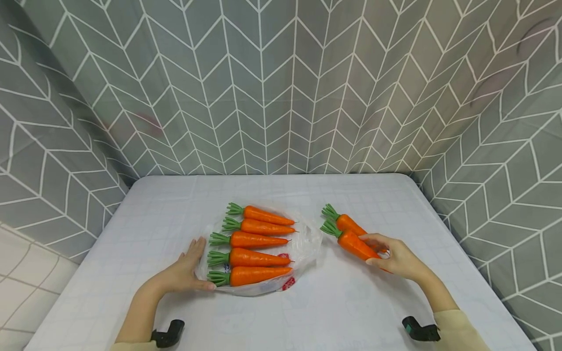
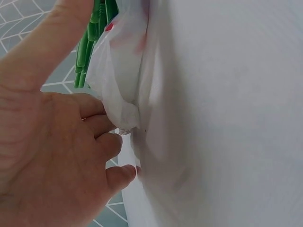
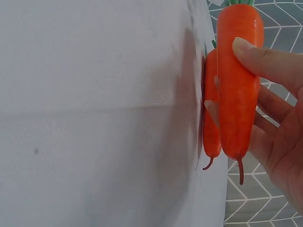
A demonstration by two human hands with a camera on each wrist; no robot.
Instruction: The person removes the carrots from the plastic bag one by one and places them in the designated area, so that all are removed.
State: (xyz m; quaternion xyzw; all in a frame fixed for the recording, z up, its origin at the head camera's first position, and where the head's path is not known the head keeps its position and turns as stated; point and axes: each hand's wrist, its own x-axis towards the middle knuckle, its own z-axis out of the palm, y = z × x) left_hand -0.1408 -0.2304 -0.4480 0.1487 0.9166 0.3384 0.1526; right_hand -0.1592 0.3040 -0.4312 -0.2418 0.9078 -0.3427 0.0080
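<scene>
My right hand (image 1: 397, 256) grips an orange carrot (image 1: 354, 244) round its body, thumb on the near side; its green top points up and left. In the right wrist view this carrot (image 3: 239, 90) stands off the tablecloth, in front of a second carrot (image 3: 211, 137) close to the cloth. At the left, my left hand (image 1: 186, 272) lies with spread fingers along the edge of a clear plastic bag (image 1: 307, 239). The bag's crumpled edge (image 2: 125, 116) meets its fingers in the left wrist view. Several carrots (image 1: 259, 257) lie in a column on the bag, green tops toward the left hand.
A white cloth covers the table (image 1: 342, 312). Grey curtains (image 1: 281, 97) with white zigzag lines hang behind it and at both sides. Pale tiles (image 1: 30, 278) show at the far left. Black wrist mounts (image 1: 169, 334) sit at both wrists.
</scene>
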